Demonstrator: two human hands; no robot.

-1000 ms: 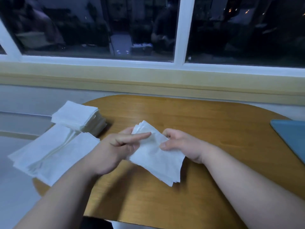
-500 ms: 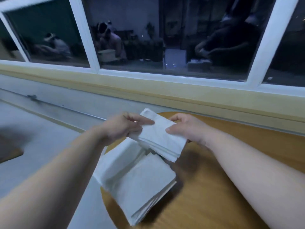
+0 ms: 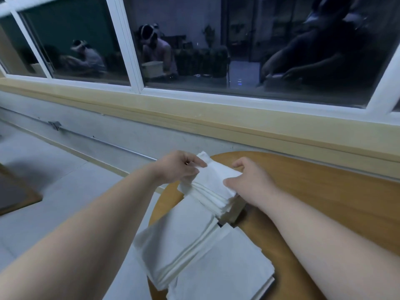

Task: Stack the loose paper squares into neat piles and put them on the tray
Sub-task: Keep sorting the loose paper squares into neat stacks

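Paper squares [image 3: 213, 180]: small stack held between your hands at the left end of the surface [image 3: 313, 191], just beyond two wider white piles [image 3: 177, 241] overhanging its edge | left hand [image 3: 173, 167]: pinches the stack's far-left corner | right hand [image 3: 251, 182]: thumb on top, fingers curled round its right side

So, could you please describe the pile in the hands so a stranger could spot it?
Find the wooden table under the window. At its left edge, the farthest pile of white paper, held by the left hand and right hand, is the one. It is smaller than the nearer piles.
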